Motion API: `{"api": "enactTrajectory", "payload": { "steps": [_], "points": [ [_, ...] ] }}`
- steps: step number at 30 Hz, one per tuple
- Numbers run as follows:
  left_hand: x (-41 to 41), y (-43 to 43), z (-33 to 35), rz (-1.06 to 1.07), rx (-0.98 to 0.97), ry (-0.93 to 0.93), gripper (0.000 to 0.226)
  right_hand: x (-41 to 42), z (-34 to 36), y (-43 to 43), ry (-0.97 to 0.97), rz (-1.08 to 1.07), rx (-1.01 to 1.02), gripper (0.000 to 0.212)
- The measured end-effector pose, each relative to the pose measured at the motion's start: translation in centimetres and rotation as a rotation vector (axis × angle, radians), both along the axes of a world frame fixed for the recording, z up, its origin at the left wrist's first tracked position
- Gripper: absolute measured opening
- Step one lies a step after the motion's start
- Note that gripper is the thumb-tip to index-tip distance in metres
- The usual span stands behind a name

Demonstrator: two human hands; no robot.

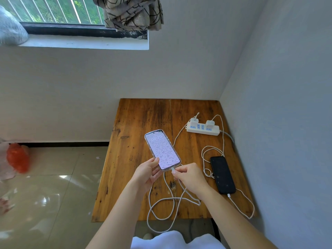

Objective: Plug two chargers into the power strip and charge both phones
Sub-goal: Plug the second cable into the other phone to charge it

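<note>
A phone in a clear case (pixel 162 150) is lit, showing 08:29. My left hand (pixel 147 172) holds its lower left corner above the wooden table (pixel 131 146). My right hand (pixel 190 177) pinches the white cable plug (pixel 173 171) at the phone's bottom port. A white power strip (pixel 203 127) at the back right carries two white chargers (pixel 194 121) (pixel 209 124). A black phone (pixel 222 174) lies dark at the right with a white cable (pixel 241 205) in its near end.
White cable loops (pixel 161 207) lie over the table's front edge and hang below it. Walls close in behind and to the right. A tiled floor (pixel 53 186) with an orange bag (pixel 18 158) lies to the left. A window sill (pixel 86 44) is above.
</note>
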State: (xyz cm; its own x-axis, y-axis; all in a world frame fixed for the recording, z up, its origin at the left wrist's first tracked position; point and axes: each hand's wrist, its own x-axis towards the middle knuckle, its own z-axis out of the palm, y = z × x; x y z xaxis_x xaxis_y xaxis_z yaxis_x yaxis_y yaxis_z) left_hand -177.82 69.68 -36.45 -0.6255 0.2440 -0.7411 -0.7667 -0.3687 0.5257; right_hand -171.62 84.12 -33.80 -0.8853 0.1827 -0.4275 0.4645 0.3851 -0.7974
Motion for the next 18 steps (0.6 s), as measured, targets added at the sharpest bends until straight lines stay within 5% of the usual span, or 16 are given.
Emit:
{"api": "enactTrajectory", "payload": {
  "steps": [18],
  "points": [
    [-0.08, 0.29, -0.24, -0.023, 0.007, 0.031, 0.032, -0.02, -0.67, 0.46, 0.003, 0.014, 0.011, 0.018]
  ]
}}
